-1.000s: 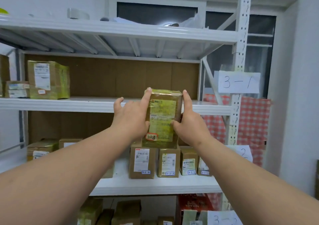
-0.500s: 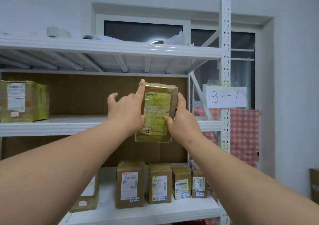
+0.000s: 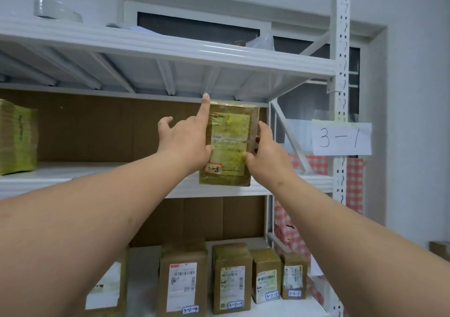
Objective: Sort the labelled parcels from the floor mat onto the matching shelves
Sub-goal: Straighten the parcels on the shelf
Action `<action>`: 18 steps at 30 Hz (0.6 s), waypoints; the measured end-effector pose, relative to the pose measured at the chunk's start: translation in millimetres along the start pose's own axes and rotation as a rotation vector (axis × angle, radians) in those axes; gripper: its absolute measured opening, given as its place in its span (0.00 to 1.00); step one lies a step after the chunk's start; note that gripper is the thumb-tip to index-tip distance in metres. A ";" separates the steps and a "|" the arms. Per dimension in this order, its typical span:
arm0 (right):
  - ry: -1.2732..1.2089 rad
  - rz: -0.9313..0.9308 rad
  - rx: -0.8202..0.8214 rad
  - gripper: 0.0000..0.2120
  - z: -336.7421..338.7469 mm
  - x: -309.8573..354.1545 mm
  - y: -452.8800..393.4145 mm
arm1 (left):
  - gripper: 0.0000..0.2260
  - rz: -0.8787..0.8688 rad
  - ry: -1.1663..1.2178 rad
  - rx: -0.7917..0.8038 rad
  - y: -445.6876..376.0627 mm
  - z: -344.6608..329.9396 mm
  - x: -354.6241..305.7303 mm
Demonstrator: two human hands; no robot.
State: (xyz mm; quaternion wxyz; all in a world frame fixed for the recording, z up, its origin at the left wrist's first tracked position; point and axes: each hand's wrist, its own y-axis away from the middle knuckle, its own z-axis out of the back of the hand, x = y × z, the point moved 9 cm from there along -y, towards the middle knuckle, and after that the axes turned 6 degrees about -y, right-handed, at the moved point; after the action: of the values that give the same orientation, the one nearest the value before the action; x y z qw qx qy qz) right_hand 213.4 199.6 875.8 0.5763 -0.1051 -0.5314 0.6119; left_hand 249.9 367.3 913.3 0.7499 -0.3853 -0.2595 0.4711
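A brown parcel (image 3: 230,143) wrapped in yellow-green tape, with a small sticker that reads about 3-1-3, stands upright at the front edge of the upper shelf (image 3: 97,178). My left hand (image 3: 185,141) is on its left side, index finger straight up along the edge, thumb on the front. My right hand (image 3: 264,153) holds its right side, thumb on the front face. A paper sign 3-1 (image 3: 341,138) hangs on the white post (image 3: 341,49) to the right.
Another taped parcel (image 3: 17,136) sits at the far left of the same shelf. The shelf below carries several upright parcels (image 3: 231,277) tagged 3-2-1 to 3-2-4. A tape roll (image 3: 56,12) lies on the top shelf. Red checked cloth (image 3: 353,185) hangs behind the post.
Both hands have carried the parcel up and forward from in front of the lower shelf to the 3-1 shelf's edge. My view has tilted upward.
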 end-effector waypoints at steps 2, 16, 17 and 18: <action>-0.001 -0.024 0.005 0.31 -11.4 -6.6 -8.1 | 0.46 0.004 0.054 0.016 -6.8 -10.5 6.7; -0.003 -0.098 0.100 0.23 -65.9 -46.7 -46.5 | 0.48 0.038 0.306 0.256 -25.0 -105.4 24.3; 0.007 -0.101 0.128 0.25 -69.0 -50.5 -47.7 | 0.48 0.039 0.279 0.262 -26.0 -109.9 22.6; 0.024 -0.101 0.156 0.27 -72.1 -53.8 -49.0 | 0.49 0.041 0.248 0.266 -27.0 -114.4 21.3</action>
State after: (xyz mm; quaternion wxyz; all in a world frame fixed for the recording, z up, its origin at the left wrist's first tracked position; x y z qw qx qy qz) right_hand 312.8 182.6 857.8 0.6191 -0.0403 -0.4798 0.6204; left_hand 358.6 341.5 871.0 0.8108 -0.3430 -0.0924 0.4652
